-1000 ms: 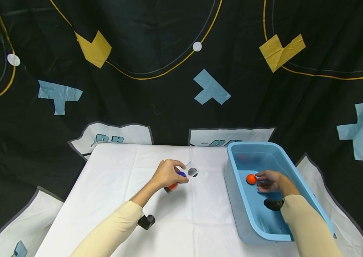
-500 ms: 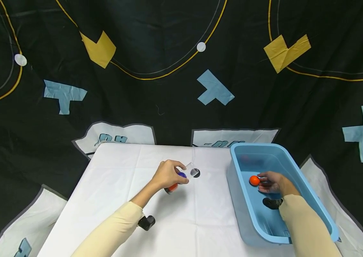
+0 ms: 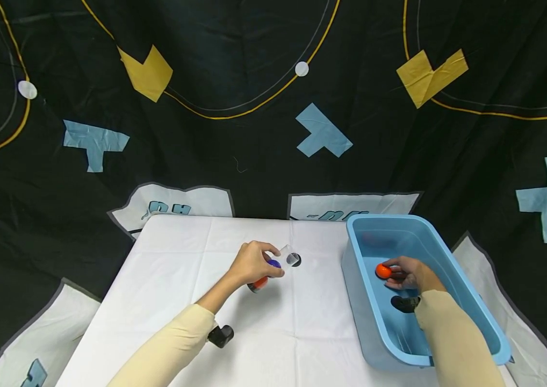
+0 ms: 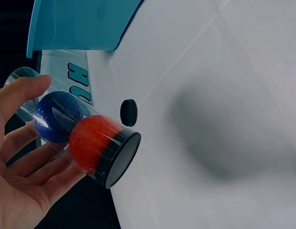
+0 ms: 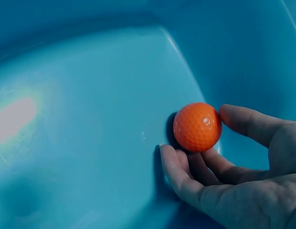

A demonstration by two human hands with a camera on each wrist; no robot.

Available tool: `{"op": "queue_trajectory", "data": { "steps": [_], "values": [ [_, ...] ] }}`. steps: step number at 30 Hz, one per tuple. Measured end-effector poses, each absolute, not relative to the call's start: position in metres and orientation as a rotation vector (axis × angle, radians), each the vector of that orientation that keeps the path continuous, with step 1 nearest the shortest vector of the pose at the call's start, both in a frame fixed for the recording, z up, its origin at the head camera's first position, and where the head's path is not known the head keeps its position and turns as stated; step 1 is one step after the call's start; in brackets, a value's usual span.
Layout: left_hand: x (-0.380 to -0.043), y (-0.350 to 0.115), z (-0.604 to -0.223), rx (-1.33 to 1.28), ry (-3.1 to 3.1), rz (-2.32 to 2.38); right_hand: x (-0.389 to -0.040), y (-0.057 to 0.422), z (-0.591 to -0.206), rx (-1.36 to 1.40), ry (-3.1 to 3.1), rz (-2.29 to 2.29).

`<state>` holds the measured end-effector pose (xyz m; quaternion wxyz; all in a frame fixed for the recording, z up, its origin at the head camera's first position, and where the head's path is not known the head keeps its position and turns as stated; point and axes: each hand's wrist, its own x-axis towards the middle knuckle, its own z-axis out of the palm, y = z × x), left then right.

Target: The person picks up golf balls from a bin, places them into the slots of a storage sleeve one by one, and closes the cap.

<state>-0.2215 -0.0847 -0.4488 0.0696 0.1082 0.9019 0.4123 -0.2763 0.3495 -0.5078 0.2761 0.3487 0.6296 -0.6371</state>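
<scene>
Containers first. Blue bin [image 3: 358, 306] is standing at right on the white table [image 3: 244, 360]; in it one orange ball [image 5: 197, 127] is sitting toward the left side, by the right hand [image 3: 409, 273]. Clear tube [image 4: 87, 109] is carrying two: blue ball [image 4: 57, 119] toward its far right end, red-orange ball [image 4: 93, 145] against the dark end cap [image 4: 123, 162] at near left.

Left hand [image 3: 251, 263] is gripping the tube, digits on both sides, keeping it tilted over mid-table. Right hand is reaching down into the bin, fingers half-closed and curving round the orange ball (how firmly, can't tell).

Black disc [image 4: 129, 113] is lying on the table, right of the left hand.

Count showing: three balls, one tube, one bin, one disc.
</scene>
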Motion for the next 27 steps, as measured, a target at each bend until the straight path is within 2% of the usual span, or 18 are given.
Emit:
{"op": "queue_trajectory", "data": {
  "steps": [18, 27],
  "values": [
    [-0.222, -0.083, -0.451, 0.339, 2.727, 1.245, -0.277, 0.353, -0.514, 0.92, 1.767, -1.726],
    [-0.221, -0.088, -0.452, 0.335, 2.742, 1.227, -0.281, 0.352, -0.501, 0.82, 1.605, -1.818]
  ]
}}
